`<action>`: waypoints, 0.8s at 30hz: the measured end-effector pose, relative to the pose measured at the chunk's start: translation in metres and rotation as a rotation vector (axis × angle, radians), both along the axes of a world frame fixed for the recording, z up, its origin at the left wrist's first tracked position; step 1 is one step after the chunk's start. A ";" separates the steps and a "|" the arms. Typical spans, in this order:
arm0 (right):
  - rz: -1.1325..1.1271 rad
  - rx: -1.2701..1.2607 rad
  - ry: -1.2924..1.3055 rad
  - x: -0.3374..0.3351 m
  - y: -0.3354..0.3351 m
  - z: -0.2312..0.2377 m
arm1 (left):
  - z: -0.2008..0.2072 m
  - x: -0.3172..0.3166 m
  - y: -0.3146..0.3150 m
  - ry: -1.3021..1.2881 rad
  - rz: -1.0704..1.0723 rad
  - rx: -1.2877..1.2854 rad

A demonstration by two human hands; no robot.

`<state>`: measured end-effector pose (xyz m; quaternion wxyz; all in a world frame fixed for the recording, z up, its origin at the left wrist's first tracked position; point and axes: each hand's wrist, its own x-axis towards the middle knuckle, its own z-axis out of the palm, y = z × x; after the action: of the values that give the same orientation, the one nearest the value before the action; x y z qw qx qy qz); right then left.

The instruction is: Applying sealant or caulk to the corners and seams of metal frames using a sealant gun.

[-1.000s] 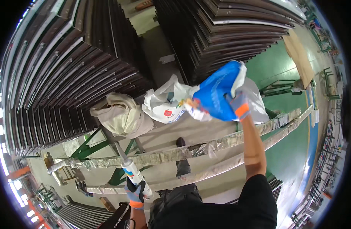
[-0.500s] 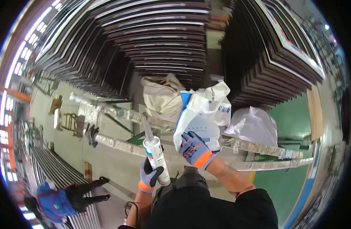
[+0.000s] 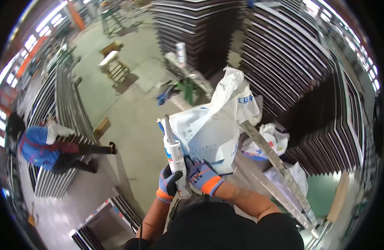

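Observation:
My left hand (image 3: 169, 182), in a grey glove with black fingertips and an orange cuff, is closed around a white sealant cartridge (image 3: 174, 153). The cartridge stands nearly upright, its tapered grey nozzle (image 3: 169, 128) pointing away from me. Just to its right, my right hand (image 3: 203, 177) in a matching glove has its fingers curled at the near edge of a large white plastic bag (image 3: 212, 129). The bag spreads out ahead of that hand, crumpled at its far end. Its folds partly hide the fingertips.
Tall stacks of dark frames (image 3: 279, 71) rise ahead and to the right. Wrapped beams (image 3: 279, 162) run beneath the bag, with another white bag (image 3: 294, 179) beside them. A second cartridge (image 3: 181, 54) stands farther off. A co-worker in blue (image 3: 46, 141) is at the left beside stacked frames.
My view has swung left, so the stacks and beams sit farther right. My right hand has come left with the bag, close against the cartridge, which stays in my left hand.

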<state>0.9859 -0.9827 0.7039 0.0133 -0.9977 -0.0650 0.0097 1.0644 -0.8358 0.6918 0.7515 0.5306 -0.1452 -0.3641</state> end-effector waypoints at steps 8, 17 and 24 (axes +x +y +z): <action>0.185 0.421 0.464 0.046 0.099 0.043 | -0.025 0.031 0.158 0.056 0.222 0.004; 0.836 0.871 0.137 0.117 0.088 0.090 | 0.025 0.081 0.263 -0.170 0.491 0.025; -0.040 0.892 -0.472 0.342 -0.148 0.031 | 0.053 0.103 0.308 -0.139 0.857 0.386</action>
<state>1.3274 -1.1307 0.7352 0.4234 -0.8710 -0.0447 -0.2452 1.1678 -0.5276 0.7446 0.7101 0.6959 0.1071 -0.0051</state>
